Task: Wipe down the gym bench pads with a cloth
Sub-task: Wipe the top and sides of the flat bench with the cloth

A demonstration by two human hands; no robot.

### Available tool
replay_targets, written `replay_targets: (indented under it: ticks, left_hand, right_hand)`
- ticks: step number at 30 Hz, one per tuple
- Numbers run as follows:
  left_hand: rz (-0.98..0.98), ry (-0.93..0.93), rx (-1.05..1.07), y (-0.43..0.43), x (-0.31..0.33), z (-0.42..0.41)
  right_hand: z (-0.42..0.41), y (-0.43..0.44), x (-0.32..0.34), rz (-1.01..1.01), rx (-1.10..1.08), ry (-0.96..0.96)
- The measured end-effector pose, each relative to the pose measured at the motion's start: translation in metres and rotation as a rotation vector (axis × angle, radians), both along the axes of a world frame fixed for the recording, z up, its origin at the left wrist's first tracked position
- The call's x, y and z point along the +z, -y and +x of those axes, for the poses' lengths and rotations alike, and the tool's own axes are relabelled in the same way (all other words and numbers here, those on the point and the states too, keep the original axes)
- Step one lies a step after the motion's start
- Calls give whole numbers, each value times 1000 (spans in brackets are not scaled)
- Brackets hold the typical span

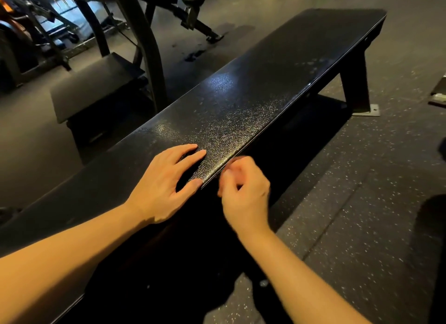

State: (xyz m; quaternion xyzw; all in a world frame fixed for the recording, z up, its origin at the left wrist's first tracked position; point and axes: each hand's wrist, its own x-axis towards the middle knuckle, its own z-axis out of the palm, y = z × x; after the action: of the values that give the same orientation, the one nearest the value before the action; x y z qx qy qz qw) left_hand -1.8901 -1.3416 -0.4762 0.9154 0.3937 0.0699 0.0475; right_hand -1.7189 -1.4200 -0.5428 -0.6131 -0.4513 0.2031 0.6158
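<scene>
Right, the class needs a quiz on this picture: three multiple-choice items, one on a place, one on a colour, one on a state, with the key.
1. Where is the person's right hand?
A. on the bench's far end
B. at the near side edge of the long black textured gym bench pad
C. on a dumbbell

2. What colour is the rubber floor?
A. bright green
B. red
C. dark grey with pale flecks

3. How do the fingers of the left hand lie?
A. spread and straight on the pad's top
B. clenched in a fist
C. wrapped round a bottle

Key:
1 B, its curled fingers sit right at the pad's edge.
2 C, pale specks dot the dark grey mats.
3 A, the fingers fan out flat on the pad.
</scene>
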Motion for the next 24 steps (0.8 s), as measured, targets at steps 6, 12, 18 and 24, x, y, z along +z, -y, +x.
replay_targets:
  ticks: [6,12,18,24]
  left_hand:
    - [-17,-9,-2,0,2,1]
    - [-21,-15,3,-1,1,0]
    - [-8,-10,-7,0,1,0]
    - [-37,-10,2,0,2,1]
  right_hand:
    - [50,-27,7,-18,-110,104]
    - [36,-26,21,-14,-221,5]
    - [3,20,12,102,202,282]
    - [84,-51,8,-69,-269,35]
